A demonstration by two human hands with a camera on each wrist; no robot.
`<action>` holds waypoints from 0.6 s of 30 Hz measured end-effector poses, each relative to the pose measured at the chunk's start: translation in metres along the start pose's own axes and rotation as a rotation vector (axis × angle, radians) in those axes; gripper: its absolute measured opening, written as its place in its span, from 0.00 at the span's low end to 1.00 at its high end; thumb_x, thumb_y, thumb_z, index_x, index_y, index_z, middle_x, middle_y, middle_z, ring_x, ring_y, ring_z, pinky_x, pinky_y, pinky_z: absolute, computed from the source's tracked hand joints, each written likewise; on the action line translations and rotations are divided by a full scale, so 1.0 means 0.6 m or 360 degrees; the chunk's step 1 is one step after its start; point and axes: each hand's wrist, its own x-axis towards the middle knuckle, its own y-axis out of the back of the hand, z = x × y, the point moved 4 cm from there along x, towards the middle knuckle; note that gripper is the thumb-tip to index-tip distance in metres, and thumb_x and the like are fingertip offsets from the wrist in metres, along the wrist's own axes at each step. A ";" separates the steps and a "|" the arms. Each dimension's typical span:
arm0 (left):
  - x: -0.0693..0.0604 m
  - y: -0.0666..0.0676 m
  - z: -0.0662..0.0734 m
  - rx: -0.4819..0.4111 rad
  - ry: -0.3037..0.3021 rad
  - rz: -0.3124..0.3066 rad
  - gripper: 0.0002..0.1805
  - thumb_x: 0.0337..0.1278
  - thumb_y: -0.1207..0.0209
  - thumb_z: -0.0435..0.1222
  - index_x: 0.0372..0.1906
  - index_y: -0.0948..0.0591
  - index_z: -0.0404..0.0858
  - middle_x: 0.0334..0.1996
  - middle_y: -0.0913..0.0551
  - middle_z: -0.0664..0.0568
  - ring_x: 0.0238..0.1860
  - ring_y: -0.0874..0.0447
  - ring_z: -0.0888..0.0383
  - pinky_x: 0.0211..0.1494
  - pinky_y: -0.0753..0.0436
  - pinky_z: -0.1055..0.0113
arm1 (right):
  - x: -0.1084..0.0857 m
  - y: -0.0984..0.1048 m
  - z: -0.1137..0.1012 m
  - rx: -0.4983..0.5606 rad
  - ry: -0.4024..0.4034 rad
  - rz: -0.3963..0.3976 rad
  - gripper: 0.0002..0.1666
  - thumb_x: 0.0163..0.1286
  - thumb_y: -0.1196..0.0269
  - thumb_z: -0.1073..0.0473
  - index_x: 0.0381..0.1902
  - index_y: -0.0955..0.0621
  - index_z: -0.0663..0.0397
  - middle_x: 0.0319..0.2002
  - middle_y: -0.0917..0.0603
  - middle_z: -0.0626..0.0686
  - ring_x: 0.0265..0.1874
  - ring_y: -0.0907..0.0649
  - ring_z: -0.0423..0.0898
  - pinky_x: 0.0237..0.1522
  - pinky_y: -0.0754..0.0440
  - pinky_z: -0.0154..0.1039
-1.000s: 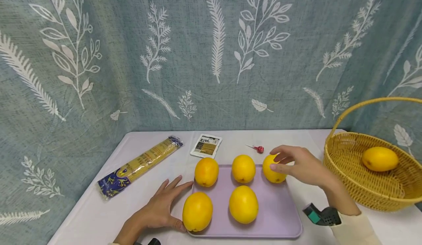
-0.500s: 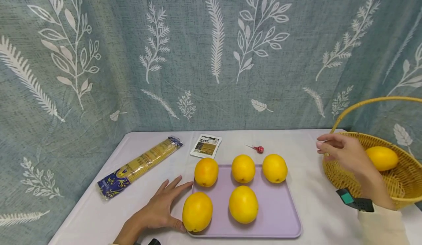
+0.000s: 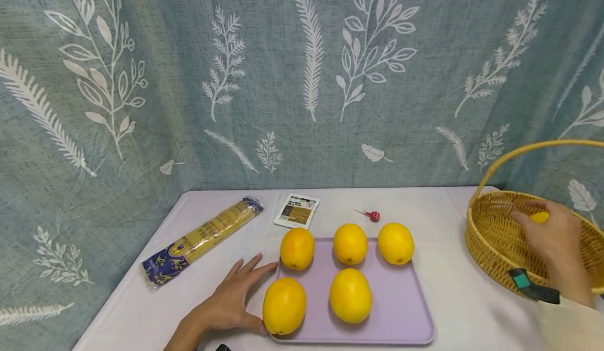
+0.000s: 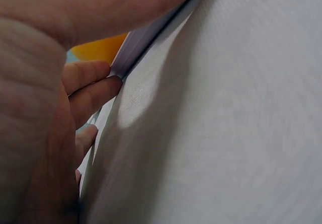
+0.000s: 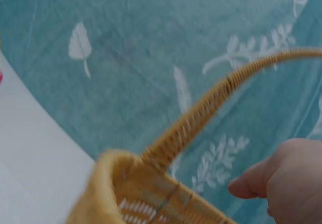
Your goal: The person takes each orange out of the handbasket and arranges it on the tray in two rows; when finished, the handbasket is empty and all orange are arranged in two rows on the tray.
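Observation:
A lilac tray (image 3: 391, 314) holds several yellow oval fruits, such as the front one (image 3: 351, 295) and the left one (image 3: 284, 306). My left hand (image 3: 231, 298) lies at the tray's left edge, fingers spread, thumb near the left fruit; in the left wrist view its fingertips (image 4: 108, 83) touch the tray's side. My right hand (image 3: 557, 235) reaches into a wicker basket (image 3: 493, 246), over one more yellow fruit (image 3: 539, 217) that it mostly hides. Thumb and fingers stand apart above that fruit. The right wrist view shows only the thumb (image 5: 256, 181) and the basket's handle (image 5: 196, 118).
A long packet of spaghetti (image 3: 203, 241) lies at the left of the white table. Behind the tray are a small flat sachet (image 3: 297, 211) and a red lollipop (image 3: 374, 215). The basket's tall handle (image 3: 514, 151) arches up at the right. A patterned curtain (image 3: 283, 78) hangs behind.
My right hand has left the fruit at the tray's back right corner, moved right and gone into the basket. That fruit stays on the tray. My left hand has not moved.

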 end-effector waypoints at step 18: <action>0.003 0.001 0.001 0.0043 -0.0008 0.0009 0.65 0.19 0.24 0.69 0.76 0.33 0.56 0.79 0.42 0.41 0.80 0.54 0.33 0.77 0.61 0.30 | 0.009 -0.005 0.052 -0.0150 -0.0333 -0.0325 0.58 0.73 0.42 0.47 0.78 0.66 0.66 0.75 0.74 0.76 0.69 0.74 0.83 0.65 0.64 0.84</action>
